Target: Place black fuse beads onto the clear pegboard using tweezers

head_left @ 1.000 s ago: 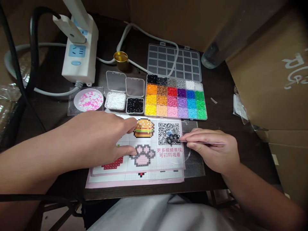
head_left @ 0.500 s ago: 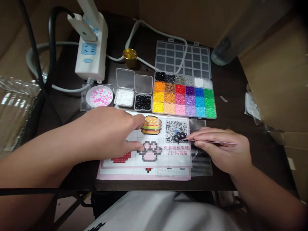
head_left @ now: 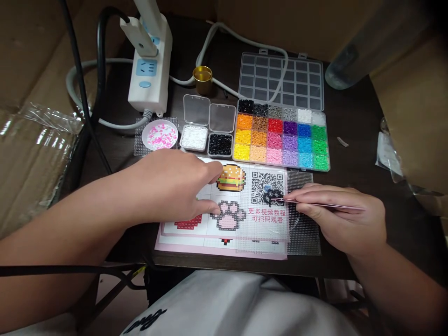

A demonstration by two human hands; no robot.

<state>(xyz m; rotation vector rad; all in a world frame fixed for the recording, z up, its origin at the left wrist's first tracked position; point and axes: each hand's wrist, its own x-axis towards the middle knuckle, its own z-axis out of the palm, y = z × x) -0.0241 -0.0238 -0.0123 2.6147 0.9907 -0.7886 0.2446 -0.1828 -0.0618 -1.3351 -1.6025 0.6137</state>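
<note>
View has swung leftward: left hand [head_left: 180, 186] palm-down, right hand [head_left: 350, 224] pinching tweezers [head_left: 327, 205].

The compartment box [head_left: 296, 166] is showing beads [head_left: 275, 140] in black, grey, orange, yellow, red, pink, purple, blue and green. The printed paw [head_left: 227, 220] is displaying pink inside a dark outline, the QR code [head_left: 261, 181] is checkering black on white, and the small piece [head_left: 268, 196] over it is showing black.
</note>
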